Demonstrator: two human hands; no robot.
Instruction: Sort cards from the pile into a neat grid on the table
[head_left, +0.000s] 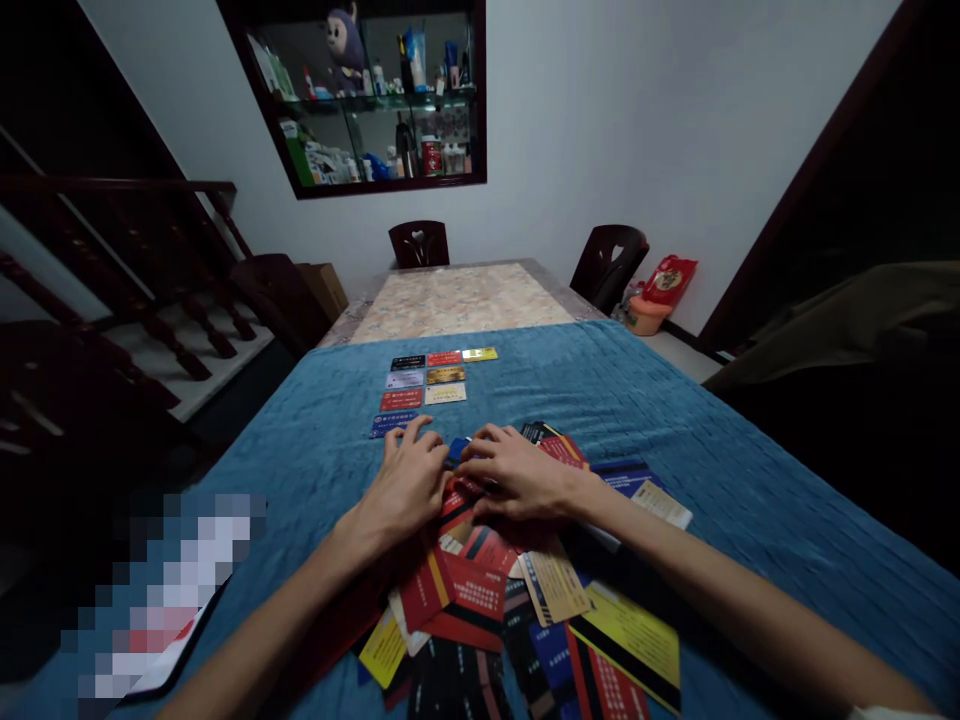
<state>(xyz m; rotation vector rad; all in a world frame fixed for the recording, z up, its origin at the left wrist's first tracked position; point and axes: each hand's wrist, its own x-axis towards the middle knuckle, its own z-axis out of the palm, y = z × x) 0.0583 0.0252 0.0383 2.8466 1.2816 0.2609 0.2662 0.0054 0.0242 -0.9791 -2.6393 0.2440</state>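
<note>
Over a loose heap of bank-style cards (471,595) in red, black, blue, yellow and beige, my two hands are close together. My left hand (412,470) is at the heap's left edge, palm down, with fingers bent and apart. Its fingertips are beside a blue card (394,425) at the near end of the laid-out cards. My right hand (521,475) rests on the heap with its fingers spread and bent over red cards (459,505). Another blue card (457,452) shows between the hands. Beyond them lie short rows of cards (445,375), face up.
A blue cloth (555,370) covers the near part of the table. To the left lies a blurred-out, flat device-like object (169,610). Chairs (418,244) stand round the far end, and a wall cabinet (390,100) is behind. A red bag (670,280) sits at the right wall.
</note>
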